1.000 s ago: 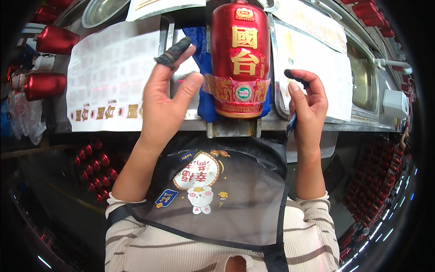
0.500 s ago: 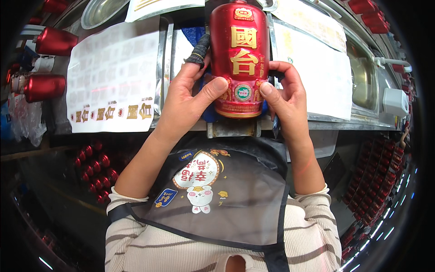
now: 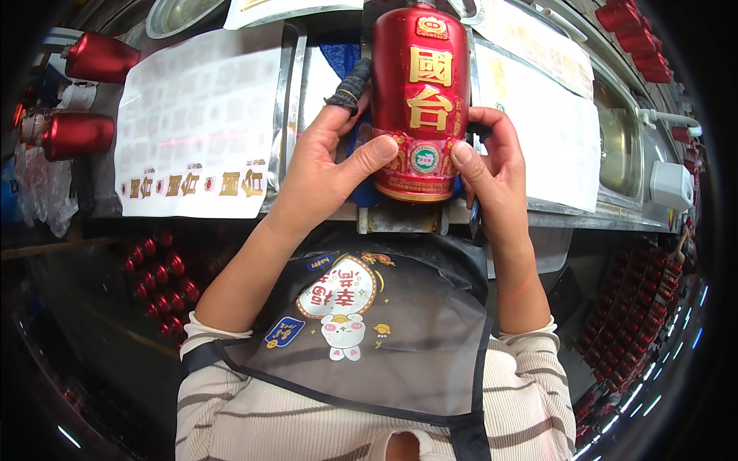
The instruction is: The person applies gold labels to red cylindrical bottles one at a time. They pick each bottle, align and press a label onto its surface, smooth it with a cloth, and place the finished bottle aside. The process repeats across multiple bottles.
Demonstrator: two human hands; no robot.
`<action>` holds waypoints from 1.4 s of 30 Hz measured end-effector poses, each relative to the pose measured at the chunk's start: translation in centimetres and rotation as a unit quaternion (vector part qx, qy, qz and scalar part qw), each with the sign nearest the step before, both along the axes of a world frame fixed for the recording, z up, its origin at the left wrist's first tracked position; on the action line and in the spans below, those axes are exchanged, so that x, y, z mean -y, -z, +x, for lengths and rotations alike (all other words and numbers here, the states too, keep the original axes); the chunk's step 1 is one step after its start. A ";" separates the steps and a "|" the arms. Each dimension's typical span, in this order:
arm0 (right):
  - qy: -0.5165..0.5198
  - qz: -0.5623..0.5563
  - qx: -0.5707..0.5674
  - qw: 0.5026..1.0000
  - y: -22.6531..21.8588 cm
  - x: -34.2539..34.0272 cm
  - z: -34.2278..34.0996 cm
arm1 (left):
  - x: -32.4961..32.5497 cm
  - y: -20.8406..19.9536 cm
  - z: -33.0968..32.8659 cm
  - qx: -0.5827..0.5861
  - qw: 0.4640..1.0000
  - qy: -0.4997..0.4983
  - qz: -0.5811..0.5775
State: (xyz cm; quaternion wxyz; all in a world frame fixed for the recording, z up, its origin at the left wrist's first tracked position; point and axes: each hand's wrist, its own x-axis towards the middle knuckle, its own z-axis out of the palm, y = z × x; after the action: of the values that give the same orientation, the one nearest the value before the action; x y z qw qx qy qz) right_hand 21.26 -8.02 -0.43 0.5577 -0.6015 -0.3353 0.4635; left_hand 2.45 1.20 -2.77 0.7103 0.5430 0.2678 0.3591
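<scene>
A glossy red bottle (image 3: 421, 73) with large gold characters and a green-and-white round emblem (image 3: 424, 159) lies in front of me, its base toward me. My left hand (image 3: 327, 157) grips its left side, thumb pressed near the emblem, with a dark cover (image 3: 352, 86) on one finger. On the right side, my right hand (image 3: 496, 165) holds the bottle, thumb on its lower front and the other fingers partly hidden. A thin dark blue tool (image 3: 475, 218) hangs below the right palm; its kind is unclear. Blue cloth (image 3: 335, 60) shows beside the bottle.
A white sheet with gold decals (image 3: 196, 115) lies at left, near two red bottles (image 3: 78, 136). More pale sheets (image 3: 542, 138) and a metal basin (image 3: 619, 146) are at right. A metal block (image 3: 403, 220) sits at the bench edge. Several red bottles (image 3: 634, 315) stand below.
The bench, bottle and hands appear slightly farther right in view. Both hands keep the same grip on the bottle.
</scene>
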 end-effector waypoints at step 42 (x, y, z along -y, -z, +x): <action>0.005 0.016 0.029 0.999 -0.1 -0.6 -0.3 | 0.4 -1.3 1.1 -0.037 0.998 -0.026 0.046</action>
State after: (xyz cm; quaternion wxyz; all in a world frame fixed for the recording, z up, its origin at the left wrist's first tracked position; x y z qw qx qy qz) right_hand 20.93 -7.38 -0.35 0.5595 -0.6077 -0.3556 0.4372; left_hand 3.58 0.83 -1.49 0.6644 0.5810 0.2912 0.3692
